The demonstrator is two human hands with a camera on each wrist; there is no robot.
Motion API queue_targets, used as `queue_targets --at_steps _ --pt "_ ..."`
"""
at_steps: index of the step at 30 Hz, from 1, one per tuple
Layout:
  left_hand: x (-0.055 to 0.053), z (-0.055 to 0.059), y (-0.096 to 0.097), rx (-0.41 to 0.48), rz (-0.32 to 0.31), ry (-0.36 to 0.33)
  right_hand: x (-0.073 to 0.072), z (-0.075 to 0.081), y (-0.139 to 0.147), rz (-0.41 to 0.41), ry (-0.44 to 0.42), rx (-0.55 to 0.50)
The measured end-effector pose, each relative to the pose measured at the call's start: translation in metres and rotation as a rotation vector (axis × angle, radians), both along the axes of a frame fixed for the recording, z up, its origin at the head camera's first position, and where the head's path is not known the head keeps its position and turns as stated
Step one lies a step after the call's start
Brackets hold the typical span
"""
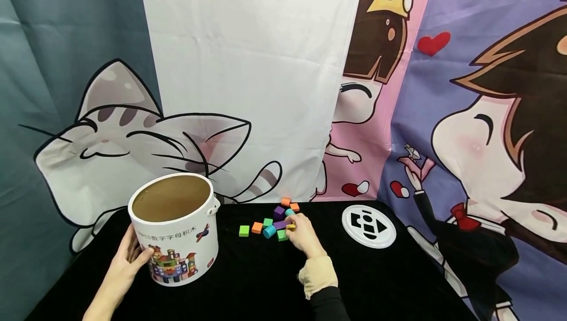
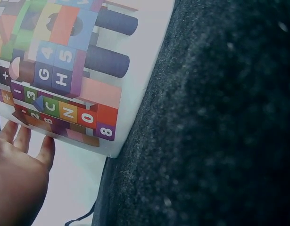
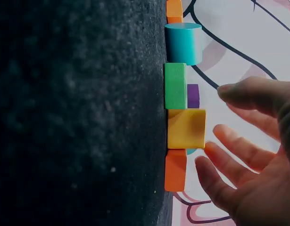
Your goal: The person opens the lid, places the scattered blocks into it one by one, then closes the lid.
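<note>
On the left of the black tabletop stands a white bucket without its lid, printed with a picture of toy blocks. My left hand holds its left side, the thumb on the front wall and the fingers round the side. The left wrist view has those fingers low against the printed wall. Over the small coloured blocks is my right hand, closest to a yellow block. Its fingers are spread around that block in the right wrist view, with a gap on the thumb side. A green block and an orange block flank the yellow one.
A white round lid with shaped cut-outs lies to the right. Near my right hand are a teal cylinder, a purple block and several other blocks. Behind the black cloth hangs a cartoon-printed curtain.
</note>
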State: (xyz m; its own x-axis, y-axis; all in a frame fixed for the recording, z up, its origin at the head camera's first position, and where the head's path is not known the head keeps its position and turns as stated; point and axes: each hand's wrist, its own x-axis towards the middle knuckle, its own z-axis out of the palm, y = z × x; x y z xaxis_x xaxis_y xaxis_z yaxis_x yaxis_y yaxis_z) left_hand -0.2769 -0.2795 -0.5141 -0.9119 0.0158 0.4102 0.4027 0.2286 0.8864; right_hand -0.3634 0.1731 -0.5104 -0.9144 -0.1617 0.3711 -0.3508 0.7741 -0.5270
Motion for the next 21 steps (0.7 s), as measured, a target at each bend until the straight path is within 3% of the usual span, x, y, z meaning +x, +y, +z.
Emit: queue_targets --at_steps 10,21 --pt "-0.001 0.002 0.003 -0.010 -0.006 -0.018 -0.001 0.001 0.001 -0.010 -0.123 0.072" --pt "0.001 0.002 0.000 -0.003 0.003 -0.018 0.002 0.008 -0.012 -0.012 -0.159 0.151"
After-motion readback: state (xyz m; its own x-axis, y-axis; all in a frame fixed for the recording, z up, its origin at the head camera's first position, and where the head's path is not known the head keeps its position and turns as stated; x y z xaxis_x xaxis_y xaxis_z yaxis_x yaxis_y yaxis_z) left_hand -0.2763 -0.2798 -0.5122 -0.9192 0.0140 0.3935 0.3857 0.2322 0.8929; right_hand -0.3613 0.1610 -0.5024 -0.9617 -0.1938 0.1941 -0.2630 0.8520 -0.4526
